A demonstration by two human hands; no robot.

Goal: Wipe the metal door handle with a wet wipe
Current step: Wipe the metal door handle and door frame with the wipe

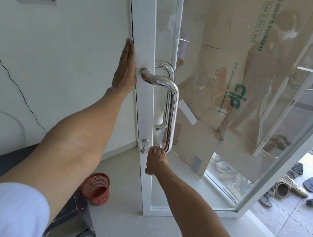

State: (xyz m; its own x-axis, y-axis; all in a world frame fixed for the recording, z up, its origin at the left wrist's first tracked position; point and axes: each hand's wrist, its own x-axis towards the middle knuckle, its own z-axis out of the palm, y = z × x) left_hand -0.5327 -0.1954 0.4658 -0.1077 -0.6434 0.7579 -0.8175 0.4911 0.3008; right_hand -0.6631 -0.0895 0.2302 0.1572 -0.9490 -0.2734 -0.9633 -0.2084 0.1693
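Left hand (pixel 127 68) is laid flat, fingers straight, against the white door frame (pixel 146 32), just beside the upper mount of the metal door handle (pixel 172 108). Right hand (pixel 155 160) is curled round the handle's lower bend, close to the lock cylinder (pixel 145 143). Whether a wipe lies under those fingers cannot be told. A red basket (pixel 96 187) is noted on the floor below.
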